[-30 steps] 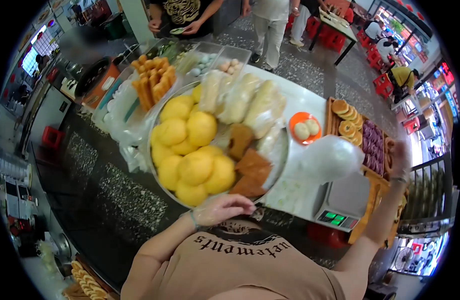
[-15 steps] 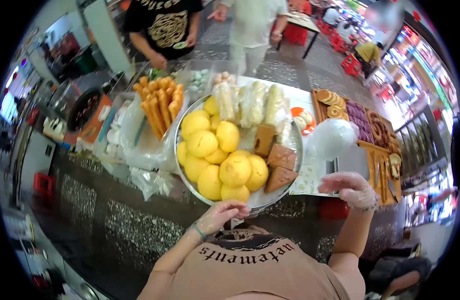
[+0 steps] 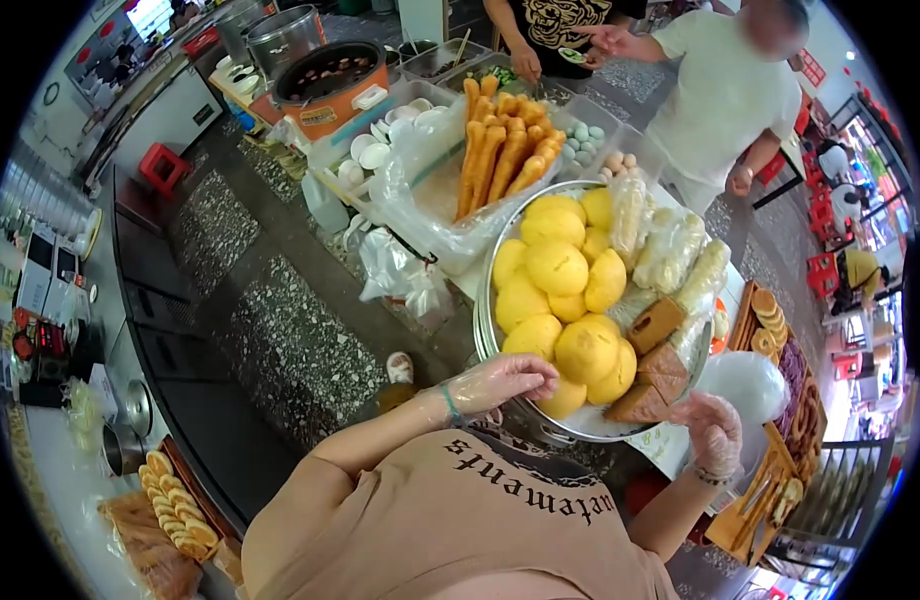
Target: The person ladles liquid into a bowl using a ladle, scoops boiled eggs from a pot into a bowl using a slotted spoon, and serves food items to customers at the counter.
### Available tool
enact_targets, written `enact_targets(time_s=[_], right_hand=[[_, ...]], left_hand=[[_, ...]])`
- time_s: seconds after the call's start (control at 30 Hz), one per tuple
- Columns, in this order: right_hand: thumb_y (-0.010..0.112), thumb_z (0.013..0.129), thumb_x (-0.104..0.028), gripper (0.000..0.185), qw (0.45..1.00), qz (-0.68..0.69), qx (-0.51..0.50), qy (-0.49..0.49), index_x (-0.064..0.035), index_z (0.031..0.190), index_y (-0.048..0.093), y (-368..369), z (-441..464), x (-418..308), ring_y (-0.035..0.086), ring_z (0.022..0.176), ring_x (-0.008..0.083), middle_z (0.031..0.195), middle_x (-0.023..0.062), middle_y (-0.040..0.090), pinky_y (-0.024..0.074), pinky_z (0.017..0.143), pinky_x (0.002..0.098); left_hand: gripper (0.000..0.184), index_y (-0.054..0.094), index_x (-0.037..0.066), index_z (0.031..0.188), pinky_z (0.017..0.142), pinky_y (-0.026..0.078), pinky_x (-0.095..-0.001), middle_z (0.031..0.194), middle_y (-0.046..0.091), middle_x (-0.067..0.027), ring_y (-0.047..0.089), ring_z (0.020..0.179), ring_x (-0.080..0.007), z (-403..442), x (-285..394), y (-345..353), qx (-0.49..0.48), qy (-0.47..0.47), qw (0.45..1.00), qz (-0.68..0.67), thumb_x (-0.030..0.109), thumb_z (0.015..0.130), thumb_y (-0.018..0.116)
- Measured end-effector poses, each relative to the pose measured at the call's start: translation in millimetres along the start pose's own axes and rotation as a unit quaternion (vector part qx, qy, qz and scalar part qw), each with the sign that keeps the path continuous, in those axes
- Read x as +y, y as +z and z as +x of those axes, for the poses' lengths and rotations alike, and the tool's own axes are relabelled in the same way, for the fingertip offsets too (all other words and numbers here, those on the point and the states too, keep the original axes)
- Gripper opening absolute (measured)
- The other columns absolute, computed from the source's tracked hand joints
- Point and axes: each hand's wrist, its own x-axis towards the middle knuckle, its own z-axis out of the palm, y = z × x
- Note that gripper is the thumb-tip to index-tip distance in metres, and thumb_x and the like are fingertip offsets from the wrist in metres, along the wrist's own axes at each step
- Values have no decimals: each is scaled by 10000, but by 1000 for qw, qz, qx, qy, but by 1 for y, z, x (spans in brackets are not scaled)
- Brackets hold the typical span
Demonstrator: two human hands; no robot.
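The desk [image 3: 668, 452] carries the food. On it, the big round tray [image 3: 486, 318] lies just in front of the person's body, probably so that both hands can reach across it. Behind it, toward the person's left, dough sticks [image 3: 490, 165] lean in a bundle in a lined tub [image 3: 420, 222]; the raised ends seem easy to pick. To the right of the tray is a puffed clear bag [image 3: 750, 385]. Inside the tray, yellow buns [image 3: 557, 268] are piled on the left side, wrapped rolls [image 3: 670, 250] lie at the far right, and brown cakes [image 3: 656, 322] lie at the near right, perhaps to keep the kinds apart.

The left hand [image 3: 500, 382], in a thin clear glove, is partly open, fingers loosely bent by the near rim and the buns; I see nothing held. The right hand [image 3: 713, 430], also gloved, is half open with curled fingers, beside the rim near the cakes, and appears empty. Whether either touches the rim, I cannot tell.
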Motion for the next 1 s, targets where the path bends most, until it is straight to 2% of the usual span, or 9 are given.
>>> enact_targets(time_s=[0.2,0.37,0.47,0.63,0.73,0.8,0.9,0.93,1.0], right_hand=[[601,874,-210,509,1000,-16,-4,-18,118,1233,452,84,88,32,593,1031,327,1113,230,595,476,892,425],[534,924,-227,449,975,-38,-129,177,7,1298,452,202,214,80,553,1108,222,1183,155,585,429,962,355],[514,936,-254,416,969,-76,-122,203,-35,1289,482,286,306,144,580,1053,198,1161,126,598,460,919,316],[475,933,-172,523,943,-26,-184,277,-91,1416,291,413,411,236,623,906,177,1078,132,620,509,821,305],[441,896,-15,640,916,-151,-237,286,-126,1459,158,463,454,251,614,783,164,1187,176,562,512,785,315],[380,830,113,798,991,-66,-97,60,-195,1473,21,470,488,257,633,750,170,1385,213,382,530,748,311],[319,793,177,869,979,-118,38,-162,-234,1465,-48,456,540,237,655,785,176,1493,209,166,536,751,309],[310,794,179,858,964,-58,70,-250,-230,1468,-29,453,556,232,660,794,181,1497,205,154,537,749,312],[332,800,158,828,957,-48,94,-271,-196,1470,-2,449,592,248,659,778,166,1499,205,153,531,747,304]], left_hand=[[258,520,-19,1157,916,449,-307,1097,598,-112,567,1006,-162,-39,46,-91,7,58,997,50,126,951,462],[250,512,-27,1135,884,466,-374,1089,600,-170,592,991,-253,-123,78,-226,116,90,988,-38,121,940,462],[198,542,-23,1077,838,487,-324,999,628,-149,616,897,-216,-187,117,-303,221,114,966,-62,81,941,444],[236,513,3,1120,751,489,-296,946,627,-124,601,815,-174,-256,169,-405,318,135,936,-64,129,921,488],[352,452,20,1209,700,455,-277,948,600,-93,544,746,-138,-263,195,-451,381,128,914,-54,176,903,526],[399,414,39,1260,673,437,-266,965,602,-88,517,703,-117,-245,213,-468,423,113,898,-49,179,903,524],[377,423,32,1254,703,466,-281,1021,604,-117,553,716,-146,-227,233,-496,386,115,915,-31,160,909,506],[360,429,24,1248,708,483,-288,1033,607,-137,574,717,-160,-222,244,-510,365,119,923,-22,131,909,491],[350,434,27,1248,729,492,-299,1070,596,-150,580,733,-165,-218,267,-539,327,131,936,-2,137,918,474]])
